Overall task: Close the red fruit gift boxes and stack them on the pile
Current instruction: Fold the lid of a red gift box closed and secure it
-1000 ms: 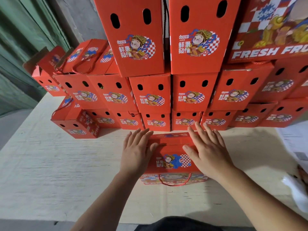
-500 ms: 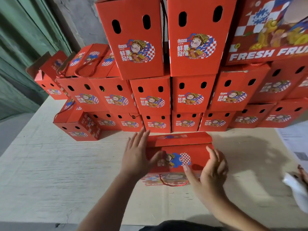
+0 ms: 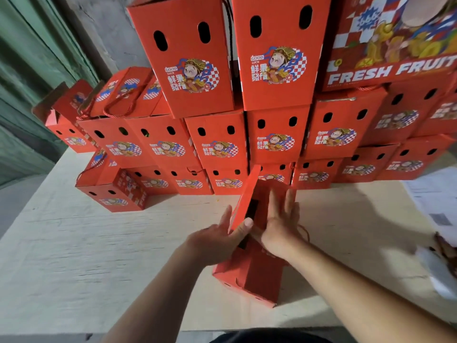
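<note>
A pile of red printed boxes fills the far edge of the pale counter, stacked several rows high and leaning over the work space; the two topmost boxes show a cartoon figure, Chinese lettering and two oval holes each, and a wider one at the far right reads "FRESH FRUIT". One closed box sits apart at the pile's left end, turned at an angle, with a red cord handle on top. White papers lie along the counter's right edge. A green wall stands to the left.

The box being worked on is at the middle of the near half of the counter, just in front of the pile's bottom row. It is plain red cardboard on the faces shown, with a dark slot and a raised flap, and a thin red cord trails to its right. Its long axis runs from the near edge toward the pile, tilted slightly right.

The left hand grips the flap's left edge, thumb on top. The right hand lies open and flat against the box's upper right side, fingers spread toward the pile.
</note>
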Demonstrator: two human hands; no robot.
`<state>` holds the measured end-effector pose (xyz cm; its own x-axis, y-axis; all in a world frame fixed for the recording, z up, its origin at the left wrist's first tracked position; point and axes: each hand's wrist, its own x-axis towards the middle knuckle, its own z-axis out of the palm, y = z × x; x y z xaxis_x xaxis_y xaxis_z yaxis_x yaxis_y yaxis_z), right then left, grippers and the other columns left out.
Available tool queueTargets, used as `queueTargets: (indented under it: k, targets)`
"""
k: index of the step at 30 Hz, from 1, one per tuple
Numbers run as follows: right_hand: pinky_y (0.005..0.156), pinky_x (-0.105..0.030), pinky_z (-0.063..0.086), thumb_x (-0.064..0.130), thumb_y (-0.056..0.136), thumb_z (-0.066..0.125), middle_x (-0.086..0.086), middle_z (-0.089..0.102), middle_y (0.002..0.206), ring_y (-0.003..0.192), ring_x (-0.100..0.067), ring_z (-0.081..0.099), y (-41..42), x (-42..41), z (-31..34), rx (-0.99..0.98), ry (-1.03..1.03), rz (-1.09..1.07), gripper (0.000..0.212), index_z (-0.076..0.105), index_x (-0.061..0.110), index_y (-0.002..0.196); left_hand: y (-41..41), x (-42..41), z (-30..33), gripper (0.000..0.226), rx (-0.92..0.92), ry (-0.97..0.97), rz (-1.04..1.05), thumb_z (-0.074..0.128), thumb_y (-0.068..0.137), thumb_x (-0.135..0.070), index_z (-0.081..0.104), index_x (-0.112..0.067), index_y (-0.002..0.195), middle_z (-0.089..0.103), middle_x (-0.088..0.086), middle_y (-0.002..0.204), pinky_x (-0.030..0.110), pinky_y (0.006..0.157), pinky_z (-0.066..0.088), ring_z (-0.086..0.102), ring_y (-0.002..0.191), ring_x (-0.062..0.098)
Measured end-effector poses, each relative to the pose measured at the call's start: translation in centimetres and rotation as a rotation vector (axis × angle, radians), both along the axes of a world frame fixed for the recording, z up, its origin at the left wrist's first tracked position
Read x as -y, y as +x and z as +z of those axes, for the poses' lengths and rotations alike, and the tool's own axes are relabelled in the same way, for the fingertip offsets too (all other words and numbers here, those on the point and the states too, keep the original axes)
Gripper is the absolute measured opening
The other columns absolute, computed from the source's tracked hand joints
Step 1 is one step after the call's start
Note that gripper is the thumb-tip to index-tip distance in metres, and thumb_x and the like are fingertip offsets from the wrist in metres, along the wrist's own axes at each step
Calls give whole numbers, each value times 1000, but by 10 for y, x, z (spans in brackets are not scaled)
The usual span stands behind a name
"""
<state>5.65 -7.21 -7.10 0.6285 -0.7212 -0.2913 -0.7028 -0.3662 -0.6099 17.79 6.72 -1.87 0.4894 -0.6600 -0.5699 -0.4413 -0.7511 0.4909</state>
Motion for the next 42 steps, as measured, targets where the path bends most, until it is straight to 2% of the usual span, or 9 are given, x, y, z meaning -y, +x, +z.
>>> queueTargets:
  k: [3, 9, 13, 17, 22, 33, 36, 39, 42]
  targets:
    - [127, -54, 13, 47, 84, 77, -12, -16, 172, 158, -37, -6, -8, -6, -4, 233, -48, -90, 110, 5, 30, 165, -22, 4, -14, 78, -166, -246, 133, 40, 97, -77, 4, -52, 162, 22, -1, 169, 44, 122, 25, 26, 155, 28]
    - [129, -33, 14, 11, 88, 74, 0, 12, 172, 158, -5, 6, -21, 13, 4, 522, 138, 46, 86, 32, 29, 161, -46, 0, -26, 76, 15, -218, 223, 31, 94, -83, 19, -43, 158, 64, 5, 142, 36, 99, 43, 60, 129, 35]
    - [126, -26, 16, 31, 87, 69, 26, 26, 164, 147, 16, 20, -35, 58, 36, 390, 337, 380, 75, 40, 56, 151, -61, -10, -16, 90, 238, -73, 27, 32, 81, -94, 32, -31, 146, 74, 2, 112, 42, 88, 56, 70, 104, 28]
    - [118, -32, 27, 44, 94, 67, 33, 19, 155, 147, 4, 27, -44, 78, 40, 179, 320, 401, 88, 5, 72, 150, -32, -10, -17, 114, 767, -360, -543, 53, 78, -91, 10, -32, 167, 43, 7, 153, 52, 121, 35, 40, 141, 29]
    - [102, -4, 36, 33, 106, 57, 45, 58, 126, 119, 24, 50, -55, 79, 40, 315, 365, 292, 39, 59, 67, 126, 9, 16, -30, 119, 711, -242, -855, 82, 76, -62, 6, -40, 165, 5, 3, 175, 53, 128, -2, -6, 160, 37]
    - [87, -41, 52, 76, 96, 25, -1, 44, 144, 119, -29, 53, -71, 27, 17, -249, -592, 480, 77, 0, 45, 161, -53, -3, -55, 106, 626, -288, -551, 78, 81, -61, 24, -28, 166, 19, -1, 171, 49, 129, 23, 17, 158, 28]
    - [92, -41, 53, 76, 94, 22, 3, 39, 152, 128, -26, 47, -75, 48, 13, -192, -581, 614, 75, -6, 51, 159, -61, -19, -59, 73, 745, -532, -428, 71, 81, -70, 67, -25, 139, 64, -2, 144, 35, 100, 58, 65, 128, 22]
    - [102, -45, 51, 69, 100, 29, 3, 27, 164, 139, -28, 39, -71, 63, 12, -259, -588, 730, 72, -14, 55, 156, -29, -17, -40, 36, 851, -797, -290, 61, 91, -62, 77, -30, 99, 77, -10, 96, 26, 58, 51, 71, 71, 18]
    - [107, -48, 47, 68, 100, 16, -7, 25, 167, 138, -35, 41, -67, 61, 13, -329, -645, 768, 66, -12, 50, 157, 10, 6, -26, 61, 846, -691, -384, 61, 88, -66, 63, -25, 133, 65, -2, 135, 41, 94, 52, 63, 114, 23]
